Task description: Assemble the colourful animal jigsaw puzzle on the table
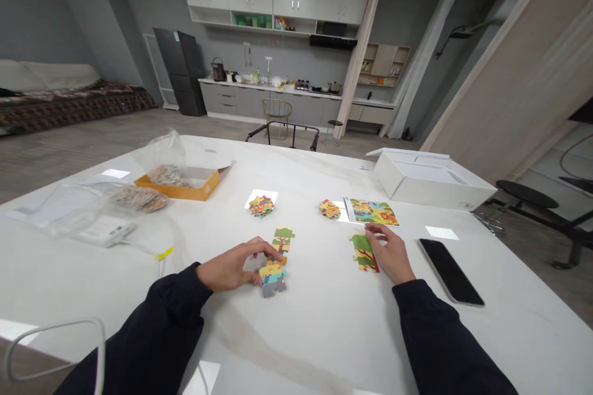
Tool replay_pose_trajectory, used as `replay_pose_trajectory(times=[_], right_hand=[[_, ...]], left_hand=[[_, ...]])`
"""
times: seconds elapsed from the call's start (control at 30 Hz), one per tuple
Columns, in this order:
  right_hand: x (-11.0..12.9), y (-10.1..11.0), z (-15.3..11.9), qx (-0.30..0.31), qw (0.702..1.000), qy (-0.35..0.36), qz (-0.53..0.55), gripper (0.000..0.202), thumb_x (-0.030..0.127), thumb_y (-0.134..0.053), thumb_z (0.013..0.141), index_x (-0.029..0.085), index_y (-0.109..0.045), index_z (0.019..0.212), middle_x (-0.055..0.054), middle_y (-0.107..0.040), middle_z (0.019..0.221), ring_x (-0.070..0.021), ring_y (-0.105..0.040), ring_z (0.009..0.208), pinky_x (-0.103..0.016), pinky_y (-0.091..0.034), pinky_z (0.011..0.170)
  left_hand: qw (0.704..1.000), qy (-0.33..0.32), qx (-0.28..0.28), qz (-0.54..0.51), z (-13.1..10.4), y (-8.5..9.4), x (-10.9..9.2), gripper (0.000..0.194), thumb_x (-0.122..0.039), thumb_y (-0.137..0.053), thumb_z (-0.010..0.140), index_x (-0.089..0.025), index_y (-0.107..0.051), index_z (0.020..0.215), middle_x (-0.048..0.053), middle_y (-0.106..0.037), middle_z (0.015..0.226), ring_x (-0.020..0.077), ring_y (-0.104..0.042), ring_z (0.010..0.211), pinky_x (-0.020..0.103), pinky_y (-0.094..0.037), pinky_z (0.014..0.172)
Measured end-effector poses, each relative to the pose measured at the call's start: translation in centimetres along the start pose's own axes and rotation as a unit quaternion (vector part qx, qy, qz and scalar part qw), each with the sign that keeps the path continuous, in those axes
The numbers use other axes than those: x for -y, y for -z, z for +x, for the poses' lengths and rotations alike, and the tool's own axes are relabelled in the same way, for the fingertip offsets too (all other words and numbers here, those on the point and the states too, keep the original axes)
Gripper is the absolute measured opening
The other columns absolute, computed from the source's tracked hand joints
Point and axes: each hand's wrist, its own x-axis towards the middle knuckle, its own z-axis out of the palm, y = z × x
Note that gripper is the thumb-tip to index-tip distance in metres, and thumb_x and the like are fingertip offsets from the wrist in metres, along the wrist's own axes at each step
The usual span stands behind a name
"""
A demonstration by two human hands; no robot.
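Note:
My left hand (236, 264) is curled over a small joined strip of jigsaw pieces (273, 284) on the white table. Its index fingertip lies on the strip's middle, and the thumb is at the left edge. A tree shows on the strip's upper part. To the right, my right hand (390, 253) has its fingertips together at the upper right edge of another joined jigsaw section (362, 252) with a green treetop and red trunk. Beyond the hands are two heaps of loose pieces, a larger left heap (262, 205) and a smaller right heap (329, 209). A colourful picture card (373, 212) lies beside the smaller heap.
A black phone (450, 271) lies right of my right hand. At the back right stands a white box (430, 179). On the left are a yellow box (199, 188), bagged pieces (139, 199) and a white adapter (104, 231) with a cable. A chair (282, 129) stands beyond the table.

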Motion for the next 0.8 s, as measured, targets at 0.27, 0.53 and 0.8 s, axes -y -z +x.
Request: replay_pose_trajectory(times=[0.27, 0.53, 0.8], right_hand=[[0.3, 0.0, -0.1, -0.006, 1.0, 0.002, 0.005, 0.034, 0.049, -0.063, 0.087, 0.02, -0.074, 0.102, -0.01, -0.077, 0.103, -0.0251, -0.071, 0.09, -0.042, -0.059, 0.084], [0.2, 0.0, -0.1, -0.002, 1.0, -0.004, 0.005, 0.037, 0.05, -0.063, 0.087, 0.019, -0.074, 0.105, -0.011, -0.077, 0.106, -0.0254, -0.07, 0.094, -0.042, -0.058, 0.086], [0.4, 0.0, -0.1, -0.001, 1.0, -0.008, 0.011, 0.038, 0.05, -0.064, 0.086, 0.019, -0.074, 0.106, -0.011, -0.078, 0.103, -0.0263, -0.07, 0.095, -0.042, -0.057, 0.086]], left_hand=[[0.979, 0.018, -0.157, 0.131, -1.7, -4.4, -0.7, 0.061, -0.035, -0.088, 0.073, -0.025, -0.056, 0.124, 0.011, -0.062, 0.128, 0.0323, -0.056, 0.122, 0.051, -0.046, 0.106], [0.958, 0.068, -0.229, 0.158, -3.2, -7.1, -0.5, 0.044, -0.023, -0.083, 0.072, -0.025, -0.055, 0.107, 0.005, -0.064, 0.106, 0.0271, -0.062, 0.1, 0.043, -0.055, 0.09], [0.969, 0.018, -0.195, 0.151, -2.3, -6.1, -0.4, 0.034, -0.023, -0.073, 0.083, -0.027, -0.065, 0.116, 0.008, -0.065, 0.12, 0.0285, -0.058, 0.117, 0.046, -0.051, 0.104]])
